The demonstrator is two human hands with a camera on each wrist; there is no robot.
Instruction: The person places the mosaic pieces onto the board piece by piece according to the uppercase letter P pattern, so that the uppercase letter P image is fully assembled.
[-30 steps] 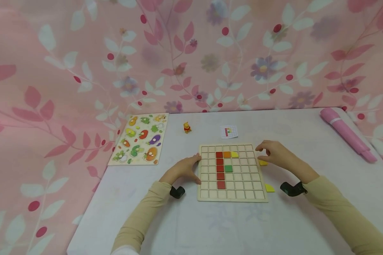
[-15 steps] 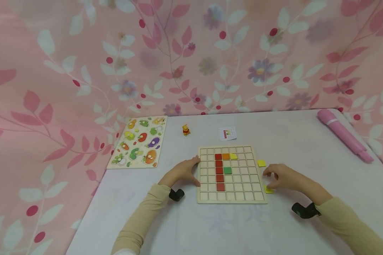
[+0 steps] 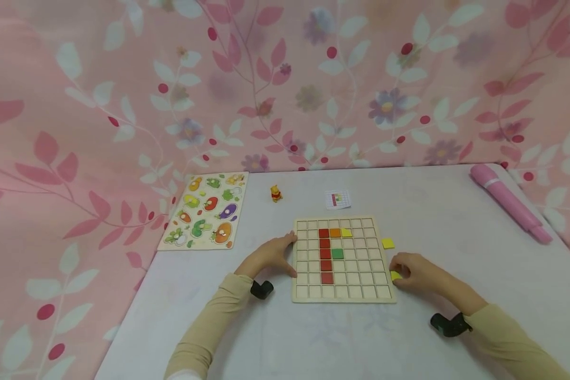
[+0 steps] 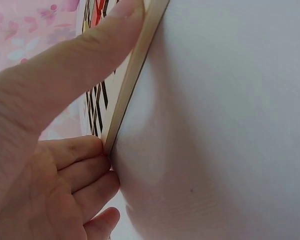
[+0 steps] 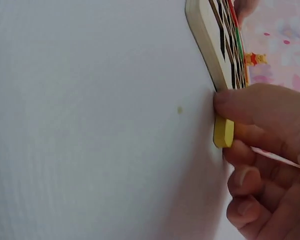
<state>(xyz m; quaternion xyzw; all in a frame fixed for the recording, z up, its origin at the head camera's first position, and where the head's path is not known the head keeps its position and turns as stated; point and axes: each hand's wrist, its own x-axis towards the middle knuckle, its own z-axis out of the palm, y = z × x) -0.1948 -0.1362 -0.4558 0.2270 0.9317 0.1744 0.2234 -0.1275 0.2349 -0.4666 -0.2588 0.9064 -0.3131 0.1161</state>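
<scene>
Head view, left to right. Far left on the white table [image 3: 285, 338]: vegetable peg puzzle [image 3: 206, 211], flat, well apart from your hands. Right of it, toward the far edge, a small yellow bear figure [image 3: 276, 193], then a pattern card [image 3: 338, 199] lying just beyond the board.

Your left hand [image 3: 271, 257] rests at the left edge of the wooden grid board [image 3: 309, 293]. The left wrist view shows the thumb lying straight along the top of that edge and the other fingers [image 4: 85, 172] loosely curled, their tips against the board's side. Nothing is gripped; the hand only braces the board.

On the board: a column of red tiles [image 3: 325, 255] in the third column, an orange tile [image 3: 334, 233] and a yellow tile on the board [image 3: 346, 232] beside its top, and a green tile [image 3: 338, 254] to the right of the column's middle.

Just right of the board, a loose yellow tile [image 3: 388, 243] lies on the table, apart from your fingers. Nearer, your right hand [image 3: 415, 273] pinches a second yellow piece [image 5: 223, 132] between thumb and forefinger. The piece sits on the table just beside the board's right edge, near its near corner; remaining fingers are curled under.

Far right: a pink cylinder [image 3: 508, 201] lies near the table edge.
</scene>
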